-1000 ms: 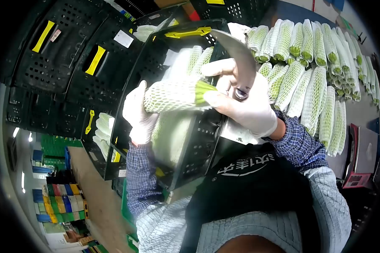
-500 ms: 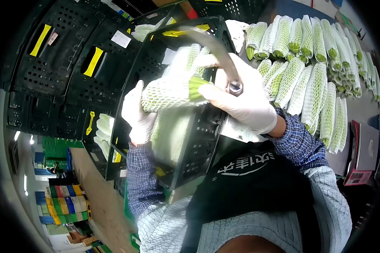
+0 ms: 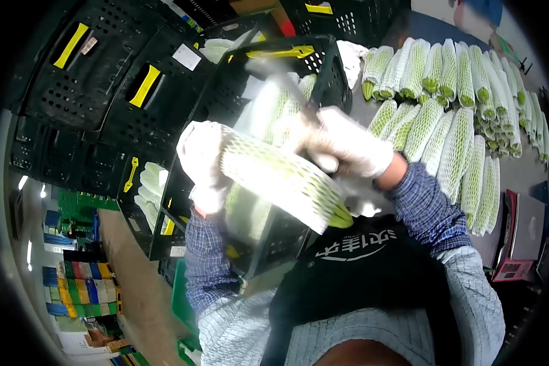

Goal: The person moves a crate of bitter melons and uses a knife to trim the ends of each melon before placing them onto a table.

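My left hand (image 3: pixel 202 155), in a white glove, is closed round one end of a pale green zucchini (image 3: pixel 280 177) in a white foam net sleeve. The zucchini slants down to the right over the crate's edge, its ribbed green stem end bare near my apron. My gloved right hand (image 3: pixel 351 146) grips a knife (image 3: pixel 290 85) just above the zucchini; the blade points up and left and is smeared by motion. Beneath my hands, a black crate (image 3: pixel 332 79) holds more sleeved zucchini (image 3: pixel 247 210), partly hidden.
Rows of sleeved zucchini (image 3: pixel 451 134) lie on the grey table (image 3: pixel 518 174) to the right, near a red-edged device (image 3: pixel 521 232). Black crates with yellow handles (image 3: pixel 143 85) stand at the left. A white crumpled cloth (image 3: pixel 351 61) lies beside the crate.
The zucchini has swung so its stem end points down and right. My right hand has come off the stem and moved slightly away, with the knife still in it.
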Demonstrator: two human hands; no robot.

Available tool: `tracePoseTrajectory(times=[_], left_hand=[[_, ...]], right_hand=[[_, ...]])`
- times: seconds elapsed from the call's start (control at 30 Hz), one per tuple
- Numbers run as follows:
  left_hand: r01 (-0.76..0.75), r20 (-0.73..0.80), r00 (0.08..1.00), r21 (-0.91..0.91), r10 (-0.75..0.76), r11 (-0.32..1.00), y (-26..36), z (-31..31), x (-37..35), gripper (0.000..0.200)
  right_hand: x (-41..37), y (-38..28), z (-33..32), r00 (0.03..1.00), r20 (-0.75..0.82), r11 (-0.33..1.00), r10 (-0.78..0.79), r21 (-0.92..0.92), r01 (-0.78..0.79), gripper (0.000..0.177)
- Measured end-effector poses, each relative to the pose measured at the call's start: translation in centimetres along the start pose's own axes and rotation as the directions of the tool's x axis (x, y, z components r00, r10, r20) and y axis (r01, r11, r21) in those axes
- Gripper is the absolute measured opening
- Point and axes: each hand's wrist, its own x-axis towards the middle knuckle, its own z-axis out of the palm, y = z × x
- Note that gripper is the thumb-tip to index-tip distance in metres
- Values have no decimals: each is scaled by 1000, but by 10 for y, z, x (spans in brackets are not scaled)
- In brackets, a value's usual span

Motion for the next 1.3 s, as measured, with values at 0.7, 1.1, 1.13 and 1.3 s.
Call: tracePoseTrajectory(times=[0.7,1.1,1.13,1.3], left_hand=[[556,703,516,-709,-489,-434,15,-55,30,73],[811,752,562,-583,-344,52,17,-59,16,85],[815,759,566,-574,-322,80,16,-59,16,84],[815,789,547,-578,-281,-35,20,-59,14,84]], right_hand=[[13,-3,67,738,189,300,-648,-827,475,61],[24,-52,44,523,173,-128,-834,-984,121,46],[26,-51,45,529,177,-126,-830,-983,132,48],[29,-45,46,575,170,-107,-800,-984,142,54]])
